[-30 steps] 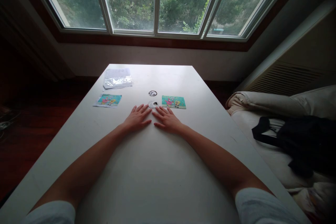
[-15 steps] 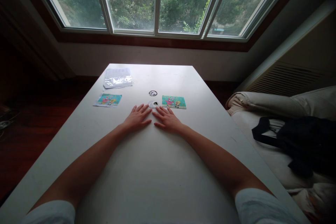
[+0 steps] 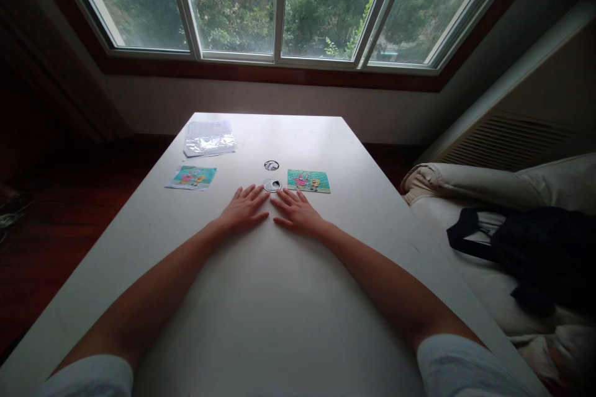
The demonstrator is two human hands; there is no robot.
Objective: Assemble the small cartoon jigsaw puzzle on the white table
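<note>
My left hand (image 3: 243,209) lies flat on the white table (image 3: 274,298), fingers spread and nothing in it. Beside it my right hand (image 3: 298,211) rests palm down in the same way, also bare. Just past the fingertips is a small round disc (image 3: 269,185) with a dark spot. Beyond that lies a second round piece (image 3: 271,165) with a dark rim. A colourful cartoon picture card (image 3: 308,181) is right of the discs, close to my right fingertips. Another cartoon picture sheet (image 3: 192,178), with pale uneven edges, lies to the left, apart from my left hand.
A clear plastic bag over papers (image 3: 209,138) lies at the table's far left corner. Right of the table stands a cream sofa (image 3: 447,211) with a black bag or cloth (image 3: 540,254) on it. A window (image 3: 279,6) is behind the table.
</note>
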